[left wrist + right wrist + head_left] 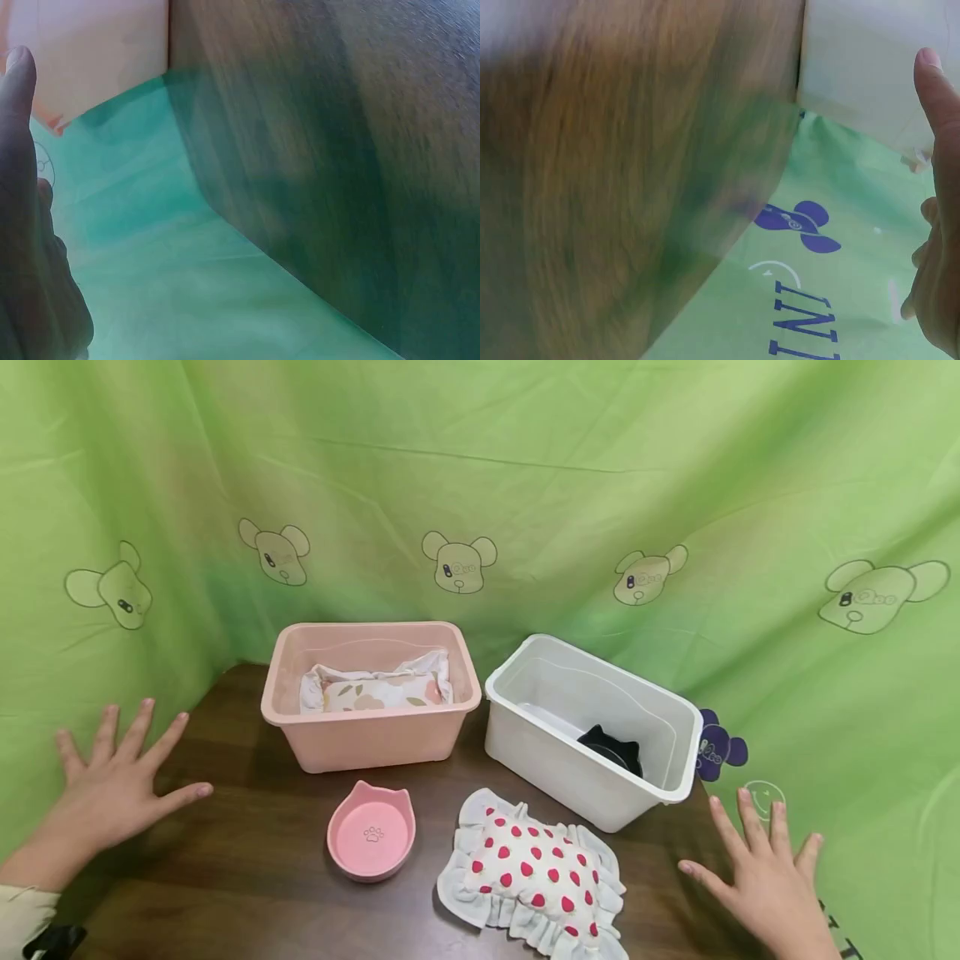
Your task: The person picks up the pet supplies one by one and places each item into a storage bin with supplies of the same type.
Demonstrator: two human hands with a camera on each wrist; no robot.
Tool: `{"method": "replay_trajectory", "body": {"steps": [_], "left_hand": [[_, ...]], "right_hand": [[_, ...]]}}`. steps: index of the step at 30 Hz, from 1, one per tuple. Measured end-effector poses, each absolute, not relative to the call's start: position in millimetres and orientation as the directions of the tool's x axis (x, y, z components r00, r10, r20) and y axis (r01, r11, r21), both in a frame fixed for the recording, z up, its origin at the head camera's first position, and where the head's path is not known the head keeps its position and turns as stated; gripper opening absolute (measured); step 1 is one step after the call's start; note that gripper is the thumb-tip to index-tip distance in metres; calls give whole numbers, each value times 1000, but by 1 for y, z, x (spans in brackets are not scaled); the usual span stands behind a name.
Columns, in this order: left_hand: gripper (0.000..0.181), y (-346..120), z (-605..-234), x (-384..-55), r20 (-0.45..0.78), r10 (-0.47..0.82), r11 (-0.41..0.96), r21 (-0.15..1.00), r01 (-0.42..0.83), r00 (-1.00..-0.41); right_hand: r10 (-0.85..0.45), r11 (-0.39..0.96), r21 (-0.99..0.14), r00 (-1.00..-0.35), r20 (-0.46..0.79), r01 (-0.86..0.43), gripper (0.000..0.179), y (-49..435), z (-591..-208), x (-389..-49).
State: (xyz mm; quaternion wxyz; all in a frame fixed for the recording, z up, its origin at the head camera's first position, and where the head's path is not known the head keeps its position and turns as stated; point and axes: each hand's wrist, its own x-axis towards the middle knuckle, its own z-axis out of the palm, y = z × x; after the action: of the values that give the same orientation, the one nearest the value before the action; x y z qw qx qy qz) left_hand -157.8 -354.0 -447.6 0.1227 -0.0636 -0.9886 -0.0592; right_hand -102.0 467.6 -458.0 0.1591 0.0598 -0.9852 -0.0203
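A small pink ceramic-looking bowl with two cat ears and a paw print inside (372, 842) sits upright on a dark brown wood-grain table (262, 893). Left of the bowl and well apart from it, the left hand (120, 789) has its fingers straight and spread wide, grasping nothing; a cream sleeve (26, 917) and a black band (56, 940) show at its wrist. Far to the right of the bowl, the right hand (768, 877) also has its fingers fanned out and released, holding nothing.

Just right of the bowl lies a white cushion with red strawberries and a ruffled edge (534, 868), its nearest corner cut off by the frame. Directly behind the bowl stands a pink rectangular plastic bin (371, 739), with a floral-printed fabric piece with white edging (386, 692) inside. Behind and to the right of the bowl, a white rectangular plastic bin (577, 768) stands at an angle, containing a black cat-eared item (611, 750), partly hidden by the wall. Behind everything, beyond the bowl, hangs a light green curtain printed with bear heads (540, 502).
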Motion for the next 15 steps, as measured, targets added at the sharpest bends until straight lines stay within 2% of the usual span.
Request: {"method": "replay_trajectory", "body": {"steps": [7, 15], "left_hand": [[109, -347, -446, -162, 260, 101, 970, 189, 153, -960], [109, -337, -442, -166, 281, 77, 941, 295, 163, -957]], "right_hand": [[-56, 982, -157, -959, 278, -102, 109, 460, -460, -96], [-56, 961, -248, -964, 258, -122, 103, 455, -461, -93]]}}
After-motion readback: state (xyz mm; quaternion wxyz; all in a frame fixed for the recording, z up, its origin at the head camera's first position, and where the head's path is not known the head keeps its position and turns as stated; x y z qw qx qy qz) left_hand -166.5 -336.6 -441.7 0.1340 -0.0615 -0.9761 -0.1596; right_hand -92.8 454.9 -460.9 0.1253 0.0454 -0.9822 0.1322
